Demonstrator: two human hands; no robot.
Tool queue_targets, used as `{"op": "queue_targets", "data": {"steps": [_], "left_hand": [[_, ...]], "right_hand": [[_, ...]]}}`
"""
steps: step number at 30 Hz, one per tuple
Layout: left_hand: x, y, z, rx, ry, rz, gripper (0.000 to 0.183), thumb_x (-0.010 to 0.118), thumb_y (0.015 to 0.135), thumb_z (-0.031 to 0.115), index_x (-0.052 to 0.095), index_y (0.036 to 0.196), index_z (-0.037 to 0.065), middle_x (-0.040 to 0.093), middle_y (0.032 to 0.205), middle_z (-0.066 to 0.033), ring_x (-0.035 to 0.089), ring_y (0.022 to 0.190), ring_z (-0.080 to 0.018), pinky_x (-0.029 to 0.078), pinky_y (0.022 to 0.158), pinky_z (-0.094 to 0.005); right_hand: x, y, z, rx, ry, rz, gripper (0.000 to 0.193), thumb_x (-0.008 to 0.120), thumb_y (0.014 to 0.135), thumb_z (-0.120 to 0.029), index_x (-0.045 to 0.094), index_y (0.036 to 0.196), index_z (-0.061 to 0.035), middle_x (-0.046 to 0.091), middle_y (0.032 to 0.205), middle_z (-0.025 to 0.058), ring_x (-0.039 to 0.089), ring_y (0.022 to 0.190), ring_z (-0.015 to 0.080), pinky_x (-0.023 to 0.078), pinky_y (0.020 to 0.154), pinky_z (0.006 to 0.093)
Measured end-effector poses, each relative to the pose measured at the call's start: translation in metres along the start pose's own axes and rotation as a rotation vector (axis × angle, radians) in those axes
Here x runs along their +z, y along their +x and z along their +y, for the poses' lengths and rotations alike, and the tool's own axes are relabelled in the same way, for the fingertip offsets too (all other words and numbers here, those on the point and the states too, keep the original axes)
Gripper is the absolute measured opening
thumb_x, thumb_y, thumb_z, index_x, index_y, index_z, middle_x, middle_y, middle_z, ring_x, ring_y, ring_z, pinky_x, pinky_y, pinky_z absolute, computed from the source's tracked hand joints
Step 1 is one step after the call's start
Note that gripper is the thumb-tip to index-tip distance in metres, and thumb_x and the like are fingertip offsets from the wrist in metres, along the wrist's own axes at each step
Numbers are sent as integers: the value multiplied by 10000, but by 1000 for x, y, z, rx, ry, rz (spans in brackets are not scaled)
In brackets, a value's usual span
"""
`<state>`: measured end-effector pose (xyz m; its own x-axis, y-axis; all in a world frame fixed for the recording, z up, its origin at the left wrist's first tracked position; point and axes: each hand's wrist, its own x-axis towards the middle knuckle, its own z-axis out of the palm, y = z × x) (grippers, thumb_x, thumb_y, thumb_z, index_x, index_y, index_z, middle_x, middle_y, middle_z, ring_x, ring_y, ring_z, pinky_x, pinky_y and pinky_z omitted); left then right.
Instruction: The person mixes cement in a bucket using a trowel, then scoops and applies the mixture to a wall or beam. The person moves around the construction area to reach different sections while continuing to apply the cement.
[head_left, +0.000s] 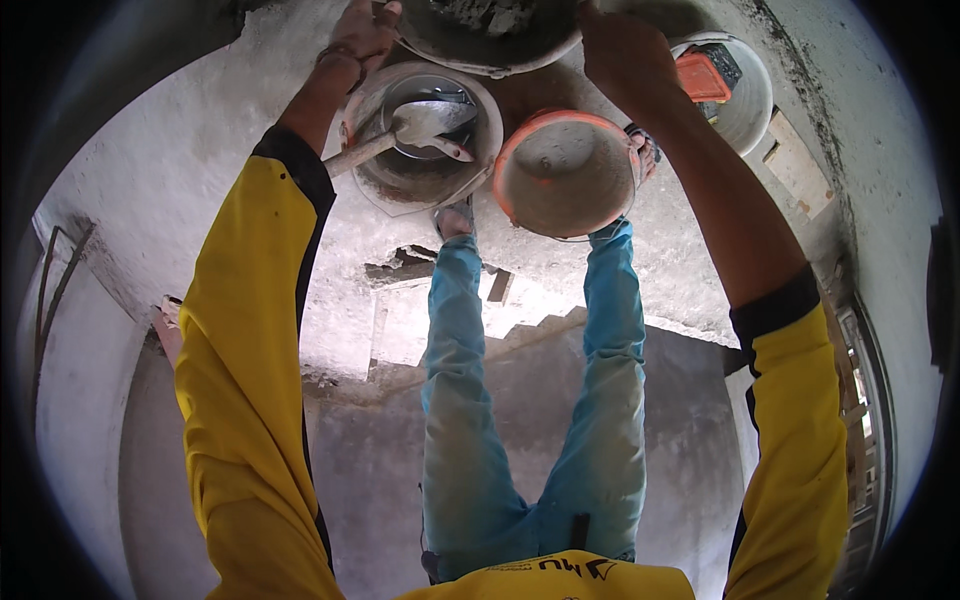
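Note:
At the far top edge, a wide dark round tub (497,70) with grey residue inside is partly cut off by the picture. My left hand (365,32) is closed at its left side, fingers at the rim. On its right side, my right hand (612,45) is closed against the rim, its fingertips in shadow. Just below my left hand stands a pale bucket (485,150) with a trowel (425,122) lying across it, its handle sticking out over the left rim. Nearer my right forearm is an orange bucket (510,200), coated grey inside.
A white bucket (757,110) at the far right holds an orange-red tool (703,78) and dark items. Beside it lies a flat pale board (797,165). My feet stand close behind the middle buckets. Broken debris (405,265) and a stepped edge (545,328) cross the rough floor.

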<state>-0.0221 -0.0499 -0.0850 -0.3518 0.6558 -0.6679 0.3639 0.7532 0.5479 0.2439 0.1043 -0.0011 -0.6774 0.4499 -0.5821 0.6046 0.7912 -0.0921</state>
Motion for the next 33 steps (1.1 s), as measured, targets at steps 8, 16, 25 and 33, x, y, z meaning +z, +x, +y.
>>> {"op": "queue_targets", "data": {"steps": [8,16,25,33], "left_hand": [[0,-91,-131,-328,379,-478,864,552,861,642,393,1375,-34,556,1280,-272,529,1233,-355,426,1019,-398],[28,-128,-153,-334,274,-236,621,499,930,529,464,1302,34,619,1198,-233,601,1125,-378,479,928,-445],[21,-160,-101,-587,88,-203,490,454,965,435,421,1248,36,675,952,-254,685,690,-354,551,578,-422],[17,-212,-125,-531,11,-4,564,539,918,548,476,1125,26,649,784,-152,585,450,-207,452,386,-339]], "right_hand": [[4,-35,-4,46,127,152,273,575,895,-181,547,1122,-32,653,859,176,661,853,372,533,690,494],[1,-47,-29,170,172,98,259,553,929,-229,522,1123,-60,661,942,196,674,850,397,540,689,508],[0,-49,-41,224,250,100,288,554,923,-243,531,1153,-70,679,913,215,667,874,421,521,739,538],[-1,-47,-45,288,394,67,346,568,908,-291,569,1197,-101,695,973,206,660,942,408,502,821,537]]}}
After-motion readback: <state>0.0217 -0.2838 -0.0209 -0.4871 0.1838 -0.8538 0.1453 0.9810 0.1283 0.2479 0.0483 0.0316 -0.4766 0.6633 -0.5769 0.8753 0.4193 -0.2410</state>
